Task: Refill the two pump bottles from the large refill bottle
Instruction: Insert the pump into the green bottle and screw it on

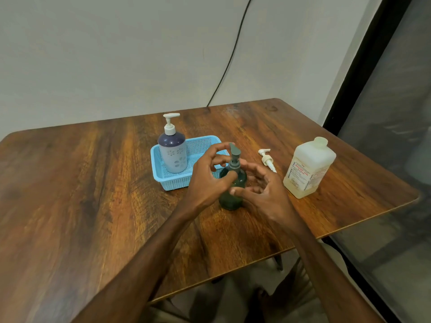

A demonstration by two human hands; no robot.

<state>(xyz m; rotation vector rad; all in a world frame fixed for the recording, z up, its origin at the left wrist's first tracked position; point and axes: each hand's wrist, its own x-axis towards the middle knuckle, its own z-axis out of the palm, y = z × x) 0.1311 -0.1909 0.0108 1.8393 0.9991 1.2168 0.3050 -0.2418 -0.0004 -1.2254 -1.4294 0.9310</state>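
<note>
A dark green pump bottle (pixel 231 197) stands upright on the wooden table (pixel 93 183), just in front of the blue basket (pixel 163 177). My left hand (pixel 207 177) pinches the grey collar of its pump (pixel 234 160). My right hand (pixel 263 191) wraps around the bottle's right side. A purple and lilac pump bottle (pixel 172 151) with a white pump stands in the basket's left half. The large translucent refill bottle (pixel 309 169) stands at the right, its neck uncapped. A loose white pump (pixel 267 159) lies between it and the green bottle.
The table's right edge and rounded corner are close to the refill bottle. A dark glass panel (pixel 396 136) runs along the right. A black cable (pixel 231 54) hangs down the wall behind the table. A chair shows below the front edge.
</note>
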